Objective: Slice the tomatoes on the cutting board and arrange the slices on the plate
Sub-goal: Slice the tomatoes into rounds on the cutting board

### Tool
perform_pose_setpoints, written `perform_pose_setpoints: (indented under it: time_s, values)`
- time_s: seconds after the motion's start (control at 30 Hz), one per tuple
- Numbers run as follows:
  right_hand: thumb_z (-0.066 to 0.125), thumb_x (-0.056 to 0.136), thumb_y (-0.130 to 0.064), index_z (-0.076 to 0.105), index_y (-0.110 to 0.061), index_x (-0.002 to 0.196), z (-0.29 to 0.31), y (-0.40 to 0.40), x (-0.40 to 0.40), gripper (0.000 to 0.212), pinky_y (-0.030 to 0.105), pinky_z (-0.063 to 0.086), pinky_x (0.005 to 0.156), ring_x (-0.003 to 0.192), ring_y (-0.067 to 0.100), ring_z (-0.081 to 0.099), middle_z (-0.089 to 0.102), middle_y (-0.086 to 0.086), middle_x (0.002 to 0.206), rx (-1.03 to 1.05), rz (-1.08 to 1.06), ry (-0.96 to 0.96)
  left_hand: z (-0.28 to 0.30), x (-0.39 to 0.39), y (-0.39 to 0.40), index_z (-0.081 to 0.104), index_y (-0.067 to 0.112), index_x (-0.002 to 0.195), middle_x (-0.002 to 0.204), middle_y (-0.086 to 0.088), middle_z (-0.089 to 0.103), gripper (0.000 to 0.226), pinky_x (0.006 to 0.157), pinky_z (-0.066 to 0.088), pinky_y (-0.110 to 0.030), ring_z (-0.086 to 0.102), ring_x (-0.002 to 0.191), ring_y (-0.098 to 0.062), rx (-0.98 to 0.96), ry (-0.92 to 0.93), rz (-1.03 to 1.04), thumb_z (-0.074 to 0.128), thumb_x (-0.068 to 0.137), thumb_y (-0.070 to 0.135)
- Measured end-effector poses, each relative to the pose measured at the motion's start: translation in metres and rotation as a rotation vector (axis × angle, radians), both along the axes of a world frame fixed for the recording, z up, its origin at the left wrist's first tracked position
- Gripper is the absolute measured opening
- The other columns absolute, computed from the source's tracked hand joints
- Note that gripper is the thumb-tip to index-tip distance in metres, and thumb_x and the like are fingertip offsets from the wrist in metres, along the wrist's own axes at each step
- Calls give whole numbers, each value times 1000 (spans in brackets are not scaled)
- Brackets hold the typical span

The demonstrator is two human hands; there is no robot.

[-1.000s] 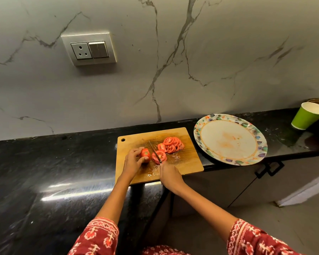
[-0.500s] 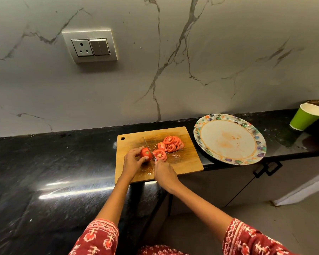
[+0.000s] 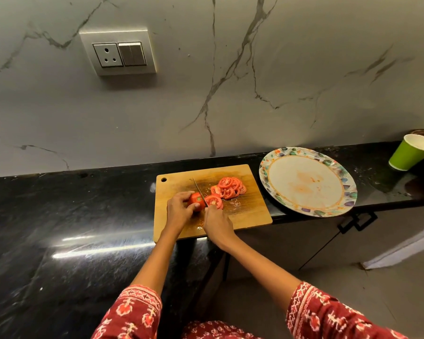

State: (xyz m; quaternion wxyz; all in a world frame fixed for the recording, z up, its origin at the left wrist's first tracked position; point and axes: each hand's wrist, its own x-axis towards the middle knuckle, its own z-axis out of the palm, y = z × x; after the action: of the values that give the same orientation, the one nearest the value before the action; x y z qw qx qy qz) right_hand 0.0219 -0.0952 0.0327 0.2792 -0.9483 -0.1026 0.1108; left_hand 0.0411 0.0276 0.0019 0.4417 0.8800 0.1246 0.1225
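Note:
A wooden cutting board (image 3: 252, 214) lies on the black counter. My left hand (image 3: 179, 210) grips the uncut part of a red tomato (image 3: 195, 199) with curled fingers. My right hand (image 3: 216, 223) holds a knife (image 3: 199, 190) whose blade stands in the tomato, point toward the wall. A fresh slice (image 3: 214, 200) leans just right of the blade. Several cut slices (image 3: 230, 187) lie in a pile at the board's back right. The patterned plate (image 3: 348, 187) sits right of the board, holding no slices, only faint stains.
A green paper cup (image 3: 409, 151) stands at the far right of the black counter (image 3: 59, 216). The board and plate overhang the counter's front edge above a cabinet handle (image 3: 356, 220). A wall socket (image 3: 119, 53) is above left.
The knife moved left from the slice pile back onto the tomato and is cutting again. My left hand stayed on the tomato; the view shifted slightly.

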Motion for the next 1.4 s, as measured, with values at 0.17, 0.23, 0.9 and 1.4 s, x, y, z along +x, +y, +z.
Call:
perform_pose_setpoints:
  time_s: [0.17, 0.23, 0.9, 1.4]
  values:
    - [27, 103, -22, 47, -2, 118, -3, 0, 3, 32, 35, 39, 72, 105, 35, 57, 60, 19, 111, -6, 14, -9, 0, 0, 1, 60, 1, 116, 120, -16, 61, 42, 98, 39, -29, 55, 114, -25, 9, -1, -4, 71, 76, 4]
    - [26, 103, -23, 45, -2, 120, -8, -3, -2, 33, 34, 35, 70, 104, 34, 57, 60, 19, 110, 1, 31, -18, 1, -1, 1, 60, 1, 116, 120, -16, 61, 42, 98, 39, -29, 54, 114, -25, -2, -1, -7, 71, 76, 3]
    - [26, 103, -22, 46, -1, 115, -16, 8, 2, 32, 34, 37, 70, 103, 35, 58, 61, 20, 109, 28, 4, 10, -1, -1, 6, 60, 3, 118, 121, -12, 61, 42, 99, 40, -30, 54, 115, -22, -13, 18, -26, 70, 77, 5]
    - [26, 103, -21, 47, 1, 116, -19, 12, 8, 33, 34, 38, 71, 106, 37, 57, 60, 22, 112, 28, 1, 22, -2, 1, 7, 60, 3, 119, 123, -12, 60, 42, 97, 37, -24, 53, 117, -22, -9, 34, -10, 69, 78, 6]
